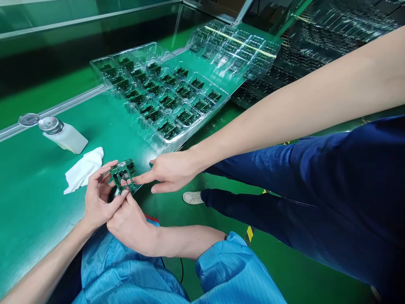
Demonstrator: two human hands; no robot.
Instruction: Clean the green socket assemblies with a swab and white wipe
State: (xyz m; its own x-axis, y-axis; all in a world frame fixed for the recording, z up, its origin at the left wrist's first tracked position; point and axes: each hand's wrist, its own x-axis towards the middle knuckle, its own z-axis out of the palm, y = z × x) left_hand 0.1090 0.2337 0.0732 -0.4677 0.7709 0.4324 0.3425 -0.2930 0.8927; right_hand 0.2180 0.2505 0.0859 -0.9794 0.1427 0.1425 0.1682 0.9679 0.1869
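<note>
- Head view: the left hand point(98, 197) pinches the near-left edge of a small green circuit board point(122, 173), held just in front of the clear tray point(152, 139) of similar boards.
- The right hand point(131, 223), fingers curled, grips the board's lower edge.
- A co-worker's hand point(171, 171) touches the board with an outstretched finger.
- Left of the tray lie a white cloth point(84, 169) and a dispenser bottle point(65, 135).
</note>
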